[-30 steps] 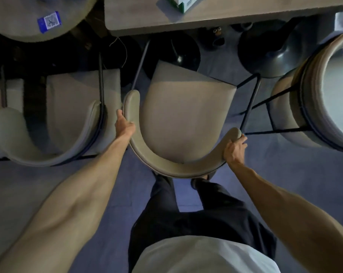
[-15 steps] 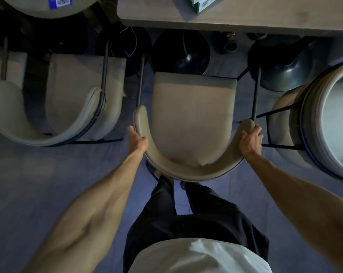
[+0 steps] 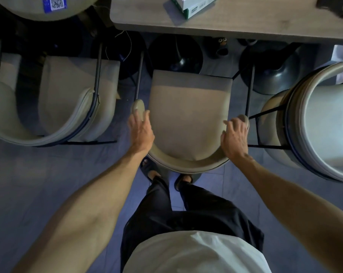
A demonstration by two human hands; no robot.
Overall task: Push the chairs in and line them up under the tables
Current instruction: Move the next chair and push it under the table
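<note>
- Head view (only cam): middle chair point(image 3: 190, 115) now sits square to the long table point(image 3: 245, 26). 1 s ago its seat was skewed, front corner swung to the right; by 0.5 s ago it was already straight.
- Seat front edge lies just short of the table edge, not visibly under it. It sits betw. two dark pedestal bases point(image 3: 175, 54).
- L hand point(image 3: 141, 131): was wrapped round the outside of the backrest's left end, now lies on top of it w/ fingers fairly straight and spread, pressing or resting, no clamp.
- R hand point(image 3: 235, 134): sits on the backrest's right end, fingers loosely bent over the tip. Can't tell if it's pinching or just draped; looks looser than 1 s ago.
- Left chair point(image 3: 68, 105): backrest curve roughly level w/ the middle one's, gap betw. them narrow.
- Right chair point(image 3: 314, 125): turned at an angle, well out of line, close beside the middle chair's frame.
- Meaning, my read: middle chair's straightening is about done and the grip is easing off. Maybe one more short push in, then the angled right chair is the likely next job.
</note>
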